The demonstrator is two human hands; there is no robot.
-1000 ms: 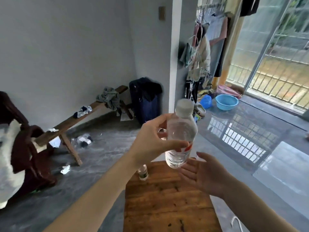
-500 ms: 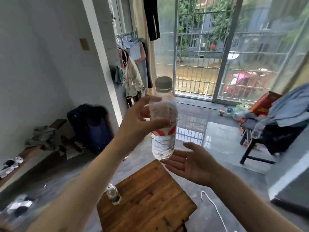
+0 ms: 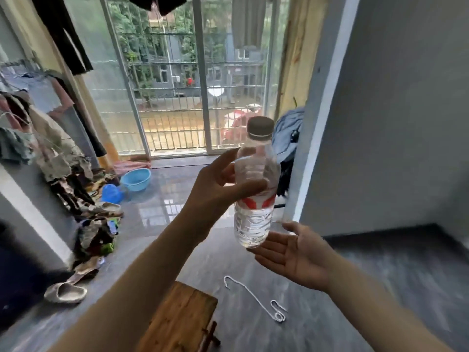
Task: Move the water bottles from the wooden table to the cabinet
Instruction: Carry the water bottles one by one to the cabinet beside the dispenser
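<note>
While the wooden table (image 3: 179, 318) shows only one corner at the bottom edge of the view, it serves as the fixed mark for everything else. Beyond the table stands the barred sliding door (image 3: 177, 80); beyond it and to its left a heap of clothes (image 3: 83, 199) lies along the wall with a blue basin (image 3: 135, 179) at the heap's far end, and just to the table's right a white cord (image 3: 256, 299) lies on the grey floor. No cabinet is in view.

Above the table's far edge and well clear of it, the water bottle (image 3: 255, 196) is upright in the air. The left hand (image 3: 218, 191) holds it at the shoulder above the red label, thumb across the front and fingers curled behind. The right hand (image 3: 294, 252) lies palm up, fingers straight and spread, just under the bottle's base; I cannot tell whether it touches.

To carry well, I judge the grip should stay firm on the upper body, the bottle kept vertical, the open palm ready beneath as support, and feet kept clear of the cord.
</note>
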